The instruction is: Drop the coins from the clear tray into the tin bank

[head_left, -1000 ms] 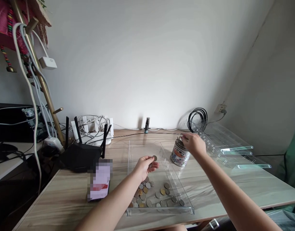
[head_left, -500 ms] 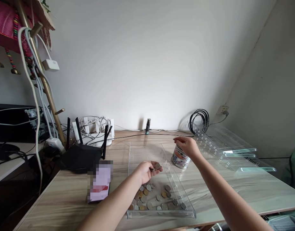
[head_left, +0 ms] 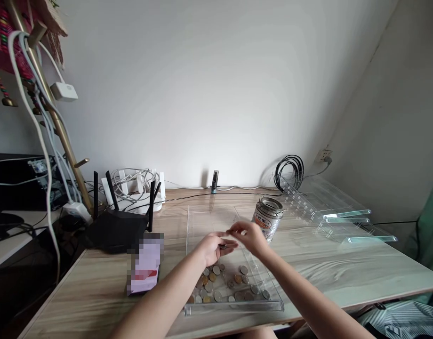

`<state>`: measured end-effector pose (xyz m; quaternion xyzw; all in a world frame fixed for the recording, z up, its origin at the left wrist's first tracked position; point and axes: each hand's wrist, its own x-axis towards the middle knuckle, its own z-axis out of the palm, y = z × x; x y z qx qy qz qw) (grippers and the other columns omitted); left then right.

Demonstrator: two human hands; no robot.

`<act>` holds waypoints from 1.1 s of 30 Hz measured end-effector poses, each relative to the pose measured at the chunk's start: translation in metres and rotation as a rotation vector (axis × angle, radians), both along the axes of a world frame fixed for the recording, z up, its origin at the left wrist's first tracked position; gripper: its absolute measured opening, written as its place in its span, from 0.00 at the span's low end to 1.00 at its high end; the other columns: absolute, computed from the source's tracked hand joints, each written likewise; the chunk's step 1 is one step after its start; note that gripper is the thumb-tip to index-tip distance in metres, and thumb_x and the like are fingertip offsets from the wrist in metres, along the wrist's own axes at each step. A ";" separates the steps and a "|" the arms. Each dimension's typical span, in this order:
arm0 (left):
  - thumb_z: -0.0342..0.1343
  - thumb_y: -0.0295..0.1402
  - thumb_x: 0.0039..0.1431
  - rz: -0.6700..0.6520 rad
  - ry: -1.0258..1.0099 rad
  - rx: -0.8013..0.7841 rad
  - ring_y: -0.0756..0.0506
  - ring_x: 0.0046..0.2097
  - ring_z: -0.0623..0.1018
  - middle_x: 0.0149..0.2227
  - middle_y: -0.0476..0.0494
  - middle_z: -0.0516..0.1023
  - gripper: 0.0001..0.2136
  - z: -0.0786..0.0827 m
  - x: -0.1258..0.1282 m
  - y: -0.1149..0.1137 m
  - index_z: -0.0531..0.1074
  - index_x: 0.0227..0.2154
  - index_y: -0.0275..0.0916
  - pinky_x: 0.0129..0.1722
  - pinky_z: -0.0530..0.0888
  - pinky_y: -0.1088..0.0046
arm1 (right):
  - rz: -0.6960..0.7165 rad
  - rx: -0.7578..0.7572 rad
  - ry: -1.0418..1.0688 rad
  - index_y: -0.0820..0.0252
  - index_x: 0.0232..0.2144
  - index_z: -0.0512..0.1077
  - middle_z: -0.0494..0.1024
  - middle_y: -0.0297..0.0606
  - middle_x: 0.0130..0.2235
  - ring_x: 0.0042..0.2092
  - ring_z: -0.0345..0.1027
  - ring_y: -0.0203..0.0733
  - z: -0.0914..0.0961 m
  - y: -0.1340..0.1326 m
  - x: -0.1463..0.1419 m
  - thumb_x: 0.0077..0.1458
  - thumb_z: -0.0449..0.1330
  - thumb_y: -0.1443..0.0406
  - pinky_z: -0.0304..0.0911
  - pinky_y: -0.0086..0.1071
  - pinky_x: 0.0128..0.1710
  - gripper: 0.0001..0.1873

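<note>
A black router (head_left: 118, 229) with upright antennas is seen on the wooden table (head_left: 343, 273). Just right of the router a phone (head_left: 145, 264) is laid; behind it, white adapters with cables (head_left: 133, 186); far right, coiled black cable (head_left: 290, 170) and clear acrylic trays (head_left: 329, 212).

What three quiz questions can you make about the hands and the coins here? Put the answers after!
1. True or false: the right hand is touching the tin can.
2. Where do the loose coins lie? A) in the clear tray; B) on the phone; C) inside the black router.
3. Fill the gap: the fingertips of both hands meet above the ____.

Key
1. False: it is apart from the can, with its fingertips at the left hand.
2. A: they are bunched at the tray's near end.
3. tray; the left hand holds coins, though how many cannot be told.
</note>
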<state>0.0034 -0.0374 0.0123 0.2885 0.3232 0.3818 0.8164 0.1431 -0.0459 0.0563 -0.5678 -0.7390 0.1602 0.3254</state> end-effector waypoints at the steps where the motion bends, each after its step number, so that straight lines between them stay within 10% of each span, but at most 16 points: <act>1: 0.40 0.13 0.46 0.007 0.012 -0.002 0.48 0.31 0.76 0.28 0.35 0.74 0.15 0.000 0.000 0.000 0.61 0.39 0.26 0.32 0.71 0.75 | -0.084 0.074 -0.015 0.56 0.24 0.72 0.75 0.35 0.27 0.29 0.65 0.38 0.011 0.004 0.010 0.42 0.53 0.65 0.61 0.30 0.30 0.08; 4: 0.41 0.12 0.46 0.067 0.078 -0.004 0.47 0.32 0.76 0.29 0.35 0.74 0.17 0.001 -0.001 -0.001 0.59 0.41 0.27 0.31 0.71 0.76 | -0.529 0.221 -0.230 0.55 0.29 0.73 0.75 0.36 0.33 0.34 0.65 0.41 0.045 0.022 0.047 0.44 0.51 0.63 0.59 0.31 0.30 0.12; 7: 0.43 0.12 0.46 0.091 0.096 0.010 0.47 0.32 0.76 0.29 0.36 0.75 0.17 0.004 -0.002 -0.002 0.60 0.40 0.28 0.30 0.71 0.78 | -0.646 -0.015 -0.457 0.54 0.29 0.74 0.75 0.37 0.32 0.34 0.66 0.43 0.066 0.040 0.079 0.40 0.53 0.64 0.58 0.30 0.27 0.12; 11: 0.46 0.14 0.46 0.112 0.072 0.008 0.48 0.32 0.76 0.29 0.37 0.75 0.13 0.008 -0.003 -0.002 0.63 0.36 0.29 0.29 0.71 0.80 | -0.627 -0.115 -0.570 0.53 0.29 0.74 0.74 0.37 0.33 0.35 0.66 0.42 0.070 0.047 0.089 0.40 0.52 0.65 0.56 0.28 0.25 0.13; 17: 0.43 0.27 0.54 0.128 0.056 -0.078 0.48 0.29 0.76 0.27 0.37 0.74 0.07 0.013 -0.003 -0.001 0.64 0.31 0.29 0.28 0.71 0.77 | -0.635 0.133 -0.667 0.53 0.35 0.72 0.73 0.40 0.37 0.40 0.64 0.44 0.061 0.033 0.067 0.45 0.48 0.65 0.57 0.29 0.29 0.16; 23: 0.43 0.26 0.53 0.098 0.054 -0.087 0.48 0.28 0.76 0.27 0.38 0.74 0.07 0.010 -0.002 0.001 0.65 0.30 0.30 0.29 0.71 0.77 | -0.503 -0.244 -0.632 0.55 0.27 0.74 0.74 0.37 0.31 0.33 0.66 0.41 0.070 0.058 0.089 0.39 0.55 0.62 0.56 0.28 0.24 0.11; 33: 0.43 0.25 0.51 0.051 0.057 -0.030 0.48 0.30 0.76 0.29 0.38 0.74 0.06 0.004 -0.003 0.002 0.64 0.30 0.30 0.29 0.71 0.76 | -0.445 -0.234 -0.605 0.62 0.22 0.72 0.74 0.37 0.26 0.29 0.65 0.37 0.070 0.077 0.100 0.35 0.57 0.68 0.56 0.25 0.23 0.06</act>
